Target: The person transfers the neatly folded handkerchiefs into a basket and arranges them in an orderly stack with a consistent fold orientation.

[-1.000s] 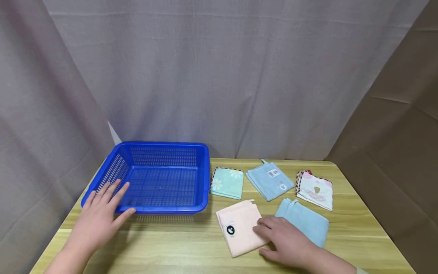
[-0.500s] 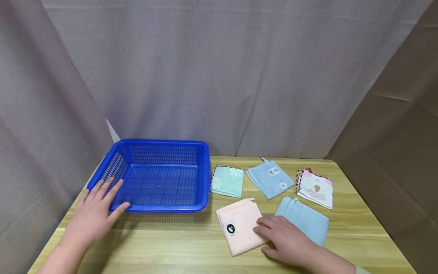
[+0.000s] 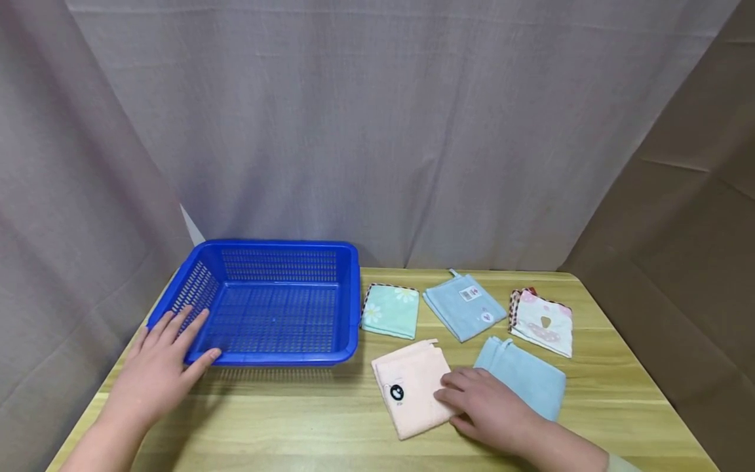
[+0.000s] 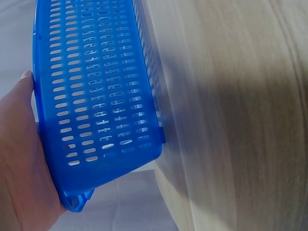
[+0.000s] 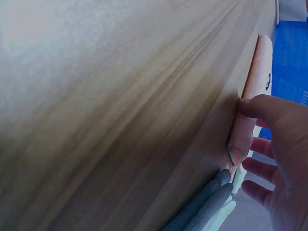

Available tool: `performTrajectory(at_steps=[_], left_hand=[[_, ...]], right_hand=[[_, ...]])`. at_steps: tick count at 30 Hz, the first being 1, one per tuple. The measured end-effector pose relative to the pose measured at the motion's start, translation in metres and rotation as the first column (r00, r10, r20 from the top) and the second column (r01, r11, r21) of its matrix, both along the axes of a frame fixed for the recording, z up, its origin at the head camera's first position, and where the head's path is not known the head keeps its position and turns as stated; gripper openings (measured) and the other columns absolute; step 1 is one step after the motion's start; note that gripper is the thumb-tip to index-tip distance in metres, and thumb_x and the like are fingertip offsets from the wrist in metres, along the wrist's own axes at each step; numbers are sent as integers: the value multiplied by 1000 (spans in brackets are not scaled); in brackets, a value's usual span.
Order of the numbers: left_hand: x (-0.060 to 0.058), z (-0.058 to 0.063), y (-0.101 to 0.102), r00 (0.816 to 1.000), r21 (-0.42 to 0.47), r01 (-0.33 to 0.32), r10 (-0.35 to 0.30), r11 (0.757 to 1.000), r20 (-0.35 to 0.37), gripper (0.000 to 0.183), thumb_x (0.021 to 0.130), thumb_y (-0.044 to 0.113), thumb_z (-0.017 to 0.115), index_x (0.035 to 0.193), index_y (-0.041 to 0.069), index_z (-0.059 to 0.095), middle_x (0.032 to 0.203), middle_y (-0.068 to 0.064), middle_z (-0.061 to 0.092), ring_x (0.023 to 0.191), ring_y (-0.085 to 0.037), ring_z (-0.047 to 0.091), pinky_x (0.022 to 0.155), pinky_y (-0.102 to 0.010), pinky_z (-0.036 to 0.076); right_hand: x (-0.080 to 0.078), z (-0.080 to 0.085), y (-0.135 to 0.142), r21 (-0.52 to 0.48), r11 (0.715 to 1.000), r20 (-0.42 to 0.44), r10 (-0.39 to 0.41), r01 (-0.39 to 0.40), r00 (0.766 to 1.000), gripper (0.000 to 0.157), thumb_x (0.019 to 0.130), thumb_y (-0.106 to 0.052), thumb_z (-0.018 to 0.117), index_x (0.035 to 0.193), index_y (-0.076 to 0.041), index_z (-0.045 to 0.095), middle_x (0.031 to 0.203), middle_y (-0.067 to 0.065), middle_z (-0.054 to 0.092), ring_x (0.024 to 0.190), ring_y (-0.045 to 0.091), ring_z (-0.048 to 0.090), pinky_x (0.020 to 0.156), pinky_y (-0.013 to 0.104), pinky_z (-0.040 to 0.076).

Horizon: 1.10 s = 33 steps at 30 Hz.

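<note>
A folded pink towel (image 3: 413,387) with a dark round patch lies flat at the front middle of the table. My right hand (image 3: 489,410) holds its right edge, fingertips on top and thumb against the side near the tabletop; the right wrist view shows the thumb across the edge of the towel (image 5: 260,67). A blue plastic basket (image 3: 271,358) stands at the left with nothing in it. My left hand (image 3: 154,370) rests on its front left corner, fingers spread loosely over the rim; in the left wrist view the hand (image 4: 24,159) lies along the upper edge.
A light blue folded towel (image 3: 525,377) lies right beside my right hand. Behind are a mint towel (image 3: 392,311) with daisies, a blue towel (image 3: 466,305) with a label, and a white patterned towel (image 3: 542,324). Grey curtain (image 3: 383,131) hangs behind the table.
My left hand has moved slightly left and settled on the basket's corner. The right thumb has drawn in against the pink towel's edge; the towels have stayed in place.
</note>
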<state>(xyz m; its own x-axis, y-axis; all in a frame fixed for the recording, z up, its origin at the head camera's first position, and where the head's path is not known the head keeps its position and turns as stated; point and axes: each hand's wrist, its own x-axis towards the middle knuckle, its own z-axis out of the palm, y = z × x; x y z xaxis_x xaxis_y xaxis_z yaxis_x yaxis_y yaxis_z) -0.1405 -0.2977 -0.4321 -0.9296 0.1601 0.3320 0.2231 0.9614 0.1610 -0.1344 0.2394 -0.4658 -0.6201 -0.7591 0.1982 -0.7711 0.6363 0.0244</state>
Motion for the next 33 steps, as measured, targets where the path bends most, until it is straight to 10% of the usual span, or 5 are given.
performTrajectory(at_steps=[33], left_hand=[[1, 0, 0, 1000, -1, -1, 1, 1000, 15, 74, 97, 54, 54, 155, 13, 34, 151, -28, 35, 136, -53, 28, 112, -70, 10]], right_hand=[[-6, 4, -6, -21, 996, -33, 87, -87, 996, 16, 83, -16, 79, 96, -24, 76, 96, -9, 64, 93, 14, 60, 85, 36, 52]])
